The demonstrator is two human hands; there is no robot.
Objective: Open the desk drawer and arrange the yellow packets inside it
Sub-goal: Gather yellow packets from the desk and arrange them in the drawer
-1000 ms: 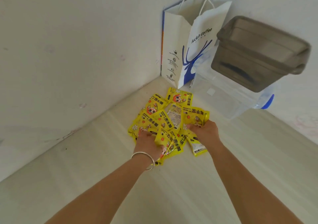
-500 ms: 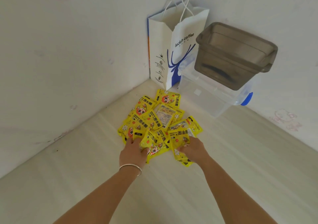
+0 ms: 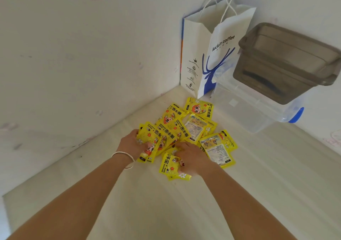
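Note:
Several yellow packets (image 3: 186, 129) lie in a loose overlapping pile on the pale desk top (image 3: 258, 193), near the corner of two walls. My left hand (image 3: 132, 143), a silver bangle on its wrist, grips a bunch of packets at the pile's left edge. My right hand (image 3: 191, 158) has its fingers curled round packets at the near side of the pile. A few packets lie face down, showing white printed backs (image 3: 215, 148). No drawer is in view.
A white and blue paper coffee bag (image 3: 212, 55) stands in the corner behind the pile. Right of it sits a clear plastic box (image 3: 245, 110) with a blue latch, and a grey lidded container (image 3: 287, 62) rests on top. Walls close in left and behind.
Both hands have drawn packets toward me and closer together. The left hand now holds a bunch at the pile's left, and the right hand has gathered packets at the near edge.

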